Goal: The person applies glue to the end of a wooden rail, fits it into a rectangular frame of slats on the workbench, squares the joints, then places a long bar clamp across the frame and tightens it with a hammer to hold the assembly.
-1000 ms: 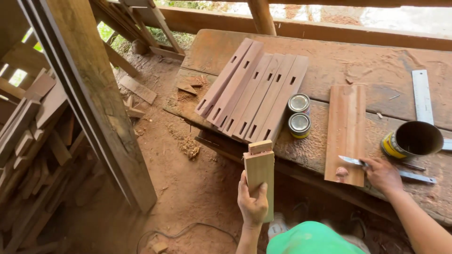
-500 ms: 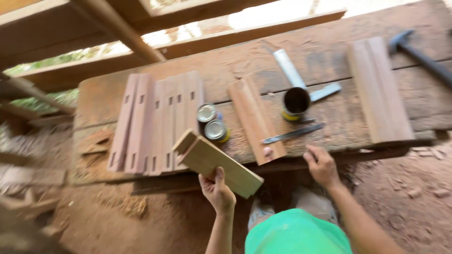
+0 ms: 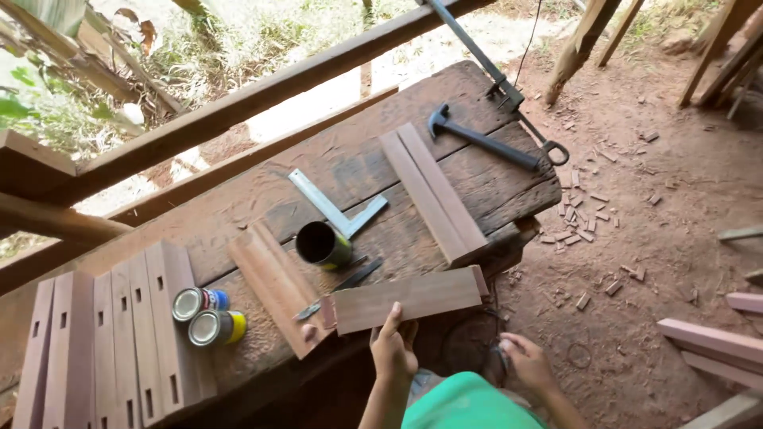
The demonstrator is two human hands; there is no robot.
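The wooden board [image 3: 405, 299] lies lengthwise left to right at the near edge of the surface [image 3: 238, 199], just right of the dark can [image 3: 322, 245]. The left hand [image 3: 393, 349] pinches its near edge from below, grip pressed onto the wood. The right hand [image 3: 524, 361] hangs loosely open and holds nothing, farther right and off the board.

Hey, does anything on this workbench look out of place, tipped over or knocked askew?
The dark tin can lies on its side, open mouth showing, beside the metal square. Two small cans near the mortised boards also lie tipped over.
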